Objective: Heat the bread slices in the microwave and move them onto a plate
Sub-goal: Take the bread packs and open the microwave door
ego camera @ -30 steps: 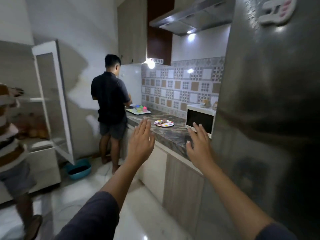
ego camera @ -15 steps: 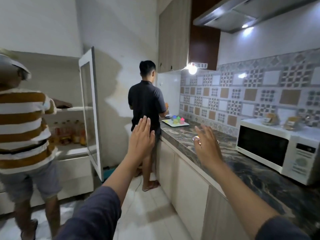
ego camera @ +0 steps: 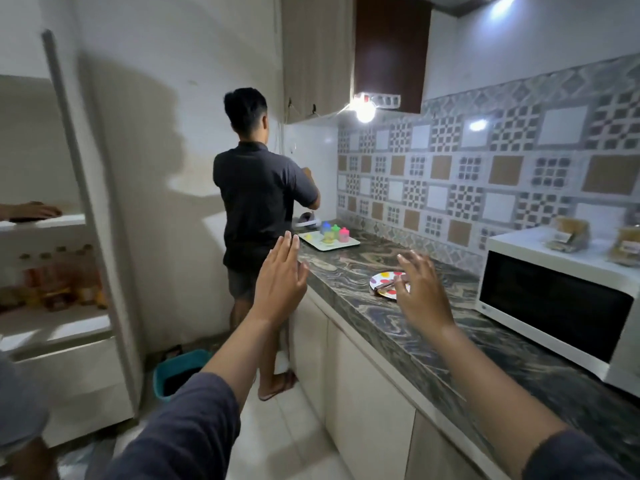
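A white microwave (ego camera: 554,303) with a dark shut door stands on the marble counter (ego camera: 433,327) at the right. Left of it lies a round plate (ego camera: 381,284) with coloured dots and a brownish item on it, partly hidden by my right hand. My right hand (ego camera: 420,292) hovers over the counter in front of the plate, fingers spread, holding nothing. My left hand (ego camera: 282,282) is raised over the counter's front edge, fingers together and straight, empty. Two packets (ego camera: 571,235) rest on top of the microwave; I cannot tell whether they hold bread.
A person in a dark shirt (ego camera: 259,202) stands at the far end of the counter beside a tray of small coloured cups (ego camera: 330,237). An open white cabinet door (ego camera: 90,202) and shelves are at the left, another person's hand (ego camera: 31,211) on a shelf. A teal tub (ego camera: 176,372) sits on the floor.
The view has moved forward along the counter and swung right; the microwave and plate are closer. Both hands stay raised and empty. The striped-shirt person has slipped out to the left edge.
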The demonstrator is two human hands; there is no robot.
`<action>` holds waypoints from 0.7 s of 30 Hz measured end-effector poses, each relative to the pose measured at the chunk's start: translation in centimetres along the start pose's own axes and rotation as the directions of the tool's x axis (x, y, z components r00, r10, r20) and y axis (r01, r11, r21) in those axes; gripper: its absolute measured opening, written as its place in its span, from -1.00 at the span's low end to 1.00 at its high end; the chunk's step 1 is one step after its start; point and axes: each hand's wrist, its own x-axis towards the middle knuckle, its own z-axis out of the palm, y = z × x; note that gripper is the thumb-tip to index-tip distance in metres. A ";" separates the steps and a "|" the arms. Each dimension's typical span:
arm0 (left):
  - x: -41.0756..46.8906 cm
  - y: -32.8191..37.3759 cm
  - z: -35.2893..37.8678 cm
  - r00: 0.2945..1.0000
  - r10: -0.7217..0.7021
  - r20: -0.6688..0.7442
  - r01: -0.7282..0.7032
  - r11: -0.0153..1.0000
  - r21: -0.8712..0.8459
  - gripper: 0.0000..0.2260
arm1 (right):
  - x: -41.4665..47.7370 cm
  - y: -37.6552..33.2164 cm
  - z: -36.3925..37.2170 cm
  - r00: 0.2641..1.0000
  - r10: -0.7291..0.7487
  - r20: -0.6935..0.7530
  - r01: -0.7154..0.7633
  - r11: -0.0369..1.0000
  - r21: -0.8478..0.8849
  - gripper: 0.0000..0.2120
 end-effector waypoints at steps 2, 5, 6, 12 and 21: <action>3.3 0.6 3.5 0.998 0.055 0.005 -0.055 0.998 -0.032 -0.52 | 2.8 2.4 0.8 0.998 0.063 -0.014 -0.063 0.997 -0.032 -0.58; 8.6 1.9 9.2 0.990 0.138 0.028 -0.135 0.987 -0.091 -0.51 | 7.4 6.3 1.4 0.987 0.151 -0.060 -0.154 0.986 -0.067 -0.56; 10.4 2.6 11.2 0.986 0.162 0.038 -0.156 0.980 -0.122 -0.51 | 8.8 7.6 1.5 0.981 0.178 -0.079 -0.184 0.979 -0.082 -0.56; 17.8 9.4 21.4 0.937 0.329 0.120 -0.278 0.906 -0.319 -0.51 | 13.0 14.8 -0.5 0.930 0.308 -0.201 -0.343 0.923 -0.173 -0.56; 20.8 26.9 31.6 0.808 0.572 0.138 -0.393 0.700 -0.596 -0.51 | 11.7 28.0 -9.2 0.807 0.479 -0.345 -0.572 0.777 -0.262 -0.58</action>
